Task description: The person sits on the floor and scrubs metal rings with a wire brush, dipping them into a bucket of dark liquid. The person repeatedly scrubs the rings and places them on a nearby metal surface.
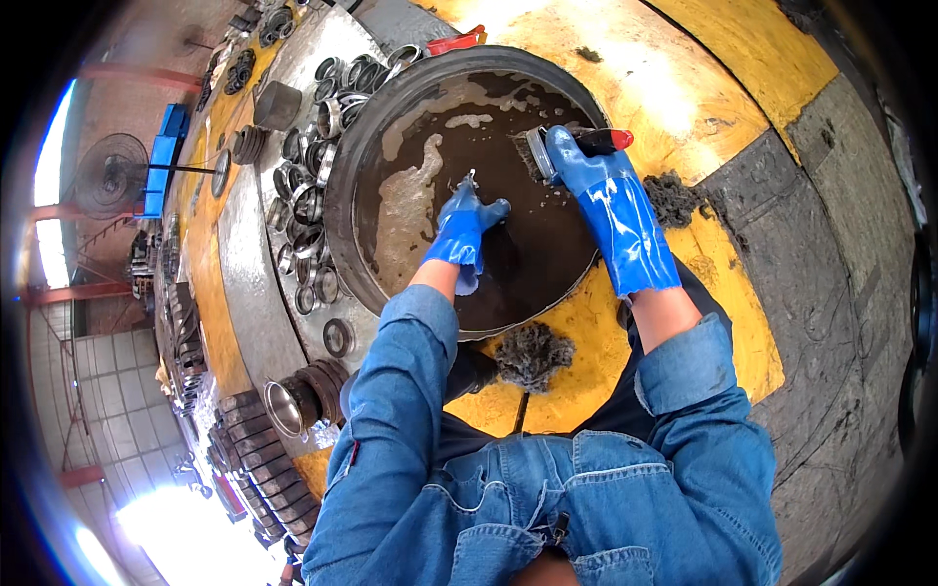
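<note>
denim jacket point(532, 479) cut off; right hand point(596, 186) partly hides brush point(538, 153)

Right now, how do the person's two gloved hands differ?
The right hand grips a black-handled tool with a red end, while whether the left hand holds anything is hard to tell. The left hand reaches over the dark liquid near the middle of the tub; the right hand is close to the right rim. Both wear blue gloves that look wet and shiny.
</note>
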Demonstrator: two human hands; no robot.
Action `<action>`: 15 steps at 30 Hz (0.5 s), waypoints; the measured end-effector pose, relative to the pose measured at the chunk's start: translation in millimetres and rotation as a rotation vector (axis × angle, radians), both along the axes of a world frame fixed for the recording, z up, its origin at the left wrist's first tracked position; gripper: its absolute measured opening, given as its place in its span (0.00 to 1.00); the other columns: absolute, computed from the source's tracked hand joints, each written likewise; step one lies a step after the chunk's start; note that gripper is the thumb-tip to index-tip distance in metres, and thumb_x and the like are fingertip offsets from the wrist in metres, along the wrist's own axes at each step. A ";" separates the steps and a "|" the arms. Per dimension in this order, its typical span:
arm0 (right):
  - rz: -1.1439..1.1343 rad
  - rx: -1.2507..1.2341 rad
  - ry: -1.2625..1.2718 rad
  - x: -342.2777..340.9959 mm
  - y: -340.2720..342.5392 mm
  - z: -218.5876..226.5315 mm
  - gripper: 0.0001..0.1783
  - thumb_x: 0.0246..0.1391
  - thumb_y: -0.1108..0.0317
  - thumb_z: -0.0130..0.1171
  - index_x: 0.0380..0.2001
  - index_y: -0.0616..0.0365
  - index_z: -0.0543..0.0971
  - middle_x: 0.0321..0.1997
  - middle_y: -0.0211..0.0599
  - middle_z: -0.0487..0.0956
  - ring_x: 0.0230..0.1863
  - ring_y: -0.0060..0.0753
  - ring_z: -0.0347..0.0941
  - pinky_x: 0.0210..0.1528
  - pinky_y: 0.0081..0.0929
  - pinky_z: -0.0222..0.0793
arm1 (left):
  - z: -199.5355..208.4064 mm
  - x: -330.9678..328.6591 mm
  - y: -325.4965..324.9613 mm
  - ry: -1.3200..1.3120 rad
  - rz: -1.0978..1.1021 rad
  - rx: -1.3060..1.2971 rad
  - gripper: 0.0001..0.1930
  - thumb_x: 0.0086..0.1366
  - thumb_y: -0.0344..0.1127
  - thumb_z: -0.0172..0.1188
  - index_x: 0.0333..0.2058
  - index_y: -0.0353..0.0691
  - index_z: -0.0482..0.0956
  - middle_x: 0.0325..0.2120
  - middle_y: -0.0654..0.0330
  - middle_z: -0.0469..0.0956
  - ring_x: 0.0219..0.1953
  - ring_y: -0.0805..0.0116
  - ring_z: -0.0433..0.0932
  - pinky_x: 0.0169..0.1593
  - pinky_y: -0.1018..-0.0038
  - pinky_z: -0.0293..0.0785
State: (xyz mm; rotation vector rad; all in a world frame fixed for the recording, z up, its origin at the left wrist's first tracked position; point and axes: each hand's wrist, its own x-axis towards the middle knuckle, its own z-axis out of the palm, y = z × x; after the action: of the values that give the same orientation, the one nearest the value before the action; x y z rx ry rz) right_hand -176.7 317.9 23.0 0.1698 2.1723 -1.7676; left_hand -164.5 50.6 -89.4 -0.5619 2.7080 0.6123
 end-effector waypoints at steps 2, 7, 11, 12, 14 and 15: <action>0.025 -0.017 0.005 2.4 -8.9 3.2 0.21 0.64 0.52 0.65 0.44 0.62 0.85 0.38 0.40 0.88 0.36 0.32 0.82 0.44 0.33 0.77 | -27.1 4.4 -12.0 -0.057 -0.032 0.095 0.46 0.54 0.59 0.75 0.67 0.44 0.72 0.59 0.47 0.80 0.62 0.48 0.79 0.65 0.58 0.74; -0.036 0.000 0.009 -3.9 2.9 -6.9 0.21 0.64 0.53 0.65 0.44 0.61 0.85 0.38 0.40 0.88 0.37 0.33 0.82 0.44 0.33 0.77 | 0.9 4.1 45.4 -0.161 -0.291 -0.007 0.36 0.53 0.50 0.77 0.58 0.40 0.81 0.56 0.43 0.81 0.58 0.44 0.81 0.62 0.56 0.77; -0.018 -0.015 0.007 1.3 -7.5 -4.2 0.20 0.64 0.53 0.65 0.44 0.61 0.85 0.38 0.40 0.88 0.37 0.33 0.83 0.44 0.33 0.77 | -4.7 12.2 34.7 -0.195 -0.428 0.081 0.34 0.58 0.51 0.70 0.60 0.41 0.79 0.60 0.43 0.78 0.62 0.44 0.77 0.63 0.56 0.75; -0.016 -0.018 0.007 1.6 -8.3 -3.9 0.20 0.64 0.53 0.65 0.44 0.61 0.85 0.38 0.40 0.88 0.37 0.33 0.83 0.44 0.33 0.77 | -7.2 15.3 36.7 -0.134 -0.471 0.076 0.33 0.58 0.51 0.70 0.59 0.40 0.80 0.59 0.43 0.79 0.62 0.44 0.78 0.63 0.56 0.75; -0.039 -0.010 0.009 -2.8 -3.8 -7.6 0.20 0.64 0.53 0.65 0.44 0.61 0.85 0.38 0.40 0.88 0.37 0.33 0.83 0.44 0.33 0.77 | 9.4 7.1 61.9 -0.241 -0.519 -0.043 0.32 0.58 0.52 0.70 0.55 0.36 0.82 0.56 0.43 0.81 0.59 0.43 0.80 0.63 0.57 0.76; -0.046 -0.006 0.008 -2.5 -1.0 -9.0 0.20 0.64 0.53 0.65 0.43 0.61 0.85 0.38 0.40 0.88 0.37 0.33 0.83 0.44 0.33 0.77 | 13.9 5.5 67.7 -0.236 -0.495 -0.060 0.31 0.57 0.52 0.71 0.54 0.36 0.82 0.55 0.43 0.82 0.59 0.43 0.80 0.62 0.57 0.76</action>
State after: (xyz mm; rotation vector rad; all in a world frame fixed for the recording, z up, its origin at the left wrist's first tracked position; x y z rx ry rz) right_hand -179.1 316.9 14.0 0.2132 2.1848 -1.8027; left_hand -159.0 118.4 -75.5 0.0338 2.5036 0.3106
